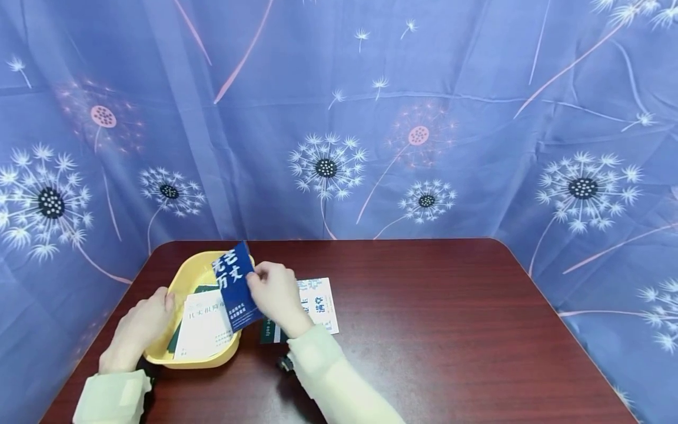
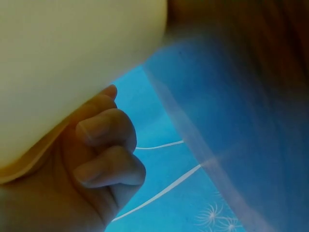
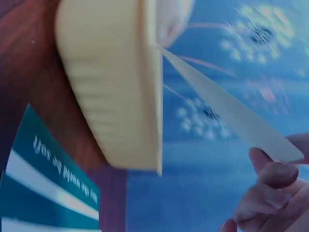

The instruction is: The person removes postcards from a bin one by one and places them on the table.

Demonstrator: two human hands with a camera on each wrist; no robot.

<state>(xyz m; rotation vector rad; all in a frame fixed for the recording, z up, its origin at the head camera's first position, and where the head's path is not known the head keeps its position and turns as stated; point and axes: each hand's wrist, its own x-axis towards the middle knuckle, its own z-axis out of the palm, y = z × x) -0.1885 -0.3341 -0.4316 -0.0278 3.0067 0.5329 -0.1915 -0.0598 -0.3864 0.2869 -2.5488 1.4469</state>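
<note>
In the head view my right hand point(image 1: 278, 294) pinches the right edge of a dark blue card point(image 1: 238, 288) with white characters, tilted over the right side of a yellow plastic basin point(image 1: 190, 265). The right wrist view shows the card's pale back point(image 3: 227, 113) between thumb and fingers. My left hand point(image 1: 142, 324) grips the basin's left rim; its fingers point(image 2: 108, 166) curl against the outer wall in the left wrist view. Inside the basin lie a white card point(image 1: 201, 321) with printed text and a dark green card point(image 1: 173, 341) partly beneath it.
Right of the basin, a white card with blue print point(image 1: 325, 306) and a dark green card with a white stripe point(image 1: 270, 333) lie on the reddish-brown table point(image 1: 450, 324), partly hidden by my right hand. A blue dandelion-patterned curtain point(image 1: 265, 147) surrounds the table's back and sides.
</note>
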